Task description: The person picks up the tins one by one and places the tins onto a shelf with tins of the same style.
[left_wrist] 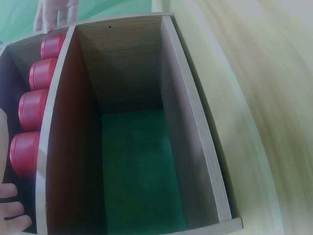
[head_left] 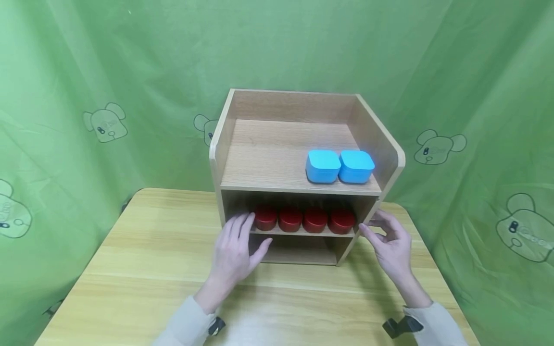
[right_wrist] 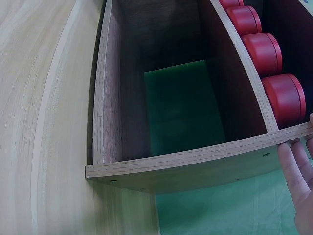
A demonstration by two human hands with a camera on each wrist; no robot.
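Observation:
A wooden shelf unit (head_left: 298,190) stands on the table, with a row of several round red tins (head_left: 290,220) on its middle shelf. My left hand (head_left: 233,250) reaches to the left end of that shelf, its fingers beside the leftmost tin (left_wrist: 25,154) and its thumb pointing to the right. A gap shows between some of those fingertips and the tin in the left wrist view. At the unit's right side, my right hand (head_left: 391,242) touches the side panel (right_wrist: 210,159). Its fingers lie extended along the outer face, and the thumb is at the front edge.
Two blue lidded boxes (head_left: 339,166) sit side by side at the front right of the top shelf. The bottom compartment (head_left: 294,249) holds nothing visible. Pale wooden table (head_left: 143,269) surface surrounds the unit, and a green curtain (head_left: 303,43) hangs behind.

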